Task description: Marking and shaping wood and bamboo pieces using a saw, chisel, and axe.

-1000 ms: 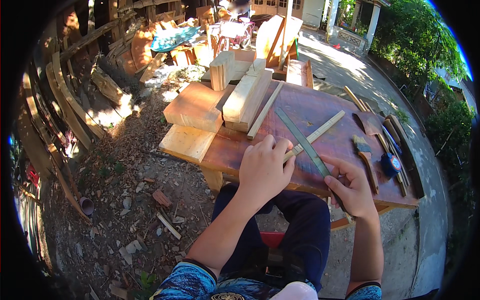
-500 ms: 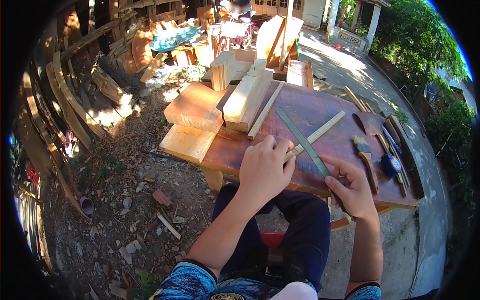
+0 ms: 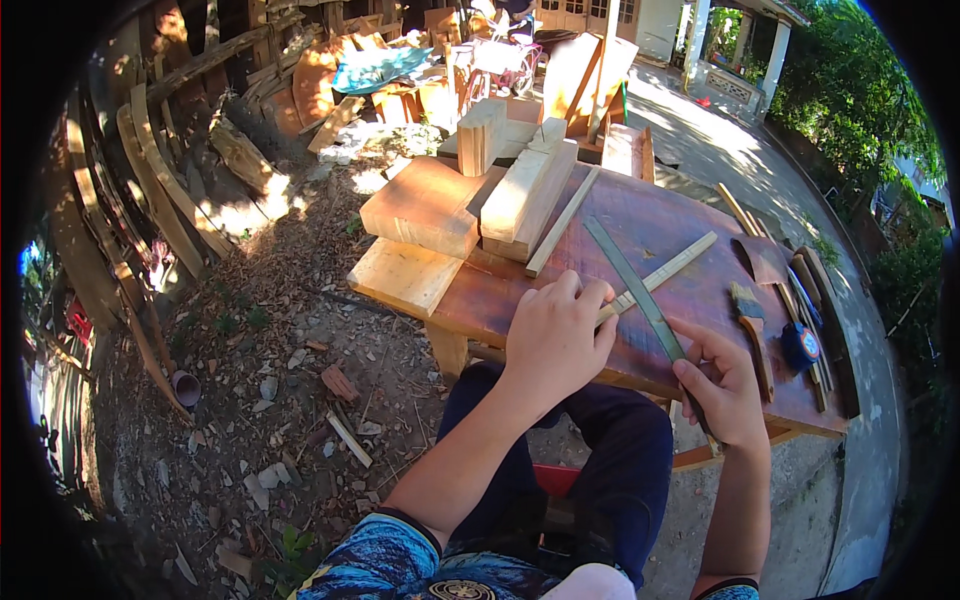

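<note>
My left hand (image 3: 560,330) pinches the near end of a thin square wooden stick (image 3: 682,262), which slants away to the right over the table. My right hand (image 3: 722,382) grips the lower part of a long, flat, grey-green file (image 3: 632,282), thumb on top. The file lies across the stick, crossing it just beyond my left fingertips, and its far end points up and left over the tabletop. My right fingers partly hide the file's near end. Another thin wooden stick (image 3: 563,222) lies left of the file, beside a pale stacked wooden beam (image 3: 528,195).
The brown wooden table (image 3: 655,205) carries thick wood blocks (image 3: 425,205) at its left. On its right lie a flat brush (image 3: 752,325), a blue tape measure (image 3: 799,346), a scraper-like blade (image 3: 762,259) and several sticks. Planks (image 3: 170,190) lean along the left; rubble covers the ground.
The whole view has shifted, so the table and both hands appear slightly farther right. My grips on the stick and file look the same, still crossing.
</note>
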### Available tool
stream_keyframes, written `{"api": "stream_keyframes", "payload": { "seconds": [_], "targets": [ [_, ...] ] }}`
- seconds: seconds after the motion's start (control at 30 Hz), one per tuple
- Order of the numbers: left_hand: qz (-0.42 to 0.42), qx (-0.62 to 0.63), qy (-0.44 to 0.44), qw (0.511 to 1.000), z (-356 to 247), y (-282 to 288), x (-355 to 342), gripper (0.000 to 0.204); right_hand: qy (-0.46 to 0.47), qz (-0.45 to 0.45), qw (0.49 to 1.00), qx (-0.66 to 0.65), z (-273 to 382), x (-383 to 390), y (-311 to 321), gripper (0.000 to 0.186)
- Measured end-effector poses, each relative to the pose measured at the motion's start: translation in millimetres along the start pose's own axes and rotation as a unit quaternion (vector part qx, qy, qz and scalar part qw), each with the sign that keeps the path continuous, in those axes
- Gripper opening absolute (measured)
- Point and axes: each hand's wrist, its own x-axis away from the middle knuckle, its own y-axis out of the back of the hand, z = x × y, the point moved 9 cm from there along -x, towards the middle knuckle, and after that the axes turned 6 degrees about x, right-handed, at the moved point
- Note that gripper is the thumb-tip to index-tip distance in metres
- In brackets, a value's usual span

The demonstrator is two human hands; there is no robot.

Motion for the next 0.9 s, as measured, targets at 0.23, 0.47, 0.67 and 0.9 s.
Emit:
{"api": "stream_keyframes", "payload": {
  "seconds": [0.23,0.47,0.67,0.9],
  "targets": [
    [-0.009,-0.002,0.013,1.000,4.6,-1.2,2.2,0.022,-0.008,-0.025,1.000,0.008,-5.3,0.0,3.1,0.044],
    [-0.010,0.016,0.013,1.000,4.4,-0.1,5.2,0.021,-0.005,-0.033,0.999,0.030,-1.9,-0.8,0.7,0.045],
    [-0.022,0.012,0.007,1.000,3.4,0.8,5.9,0.022,0.003,-0.027,0.999,0.026,0.6,0.0,-0.8,0.045],
    [-0.011,0.007,0.007,1.000,2.4,0.8,3.8,0.020,-0.002,-0.020,0.999,0.032,-0.2,1.0,1.4,0.044]
  ]
}}
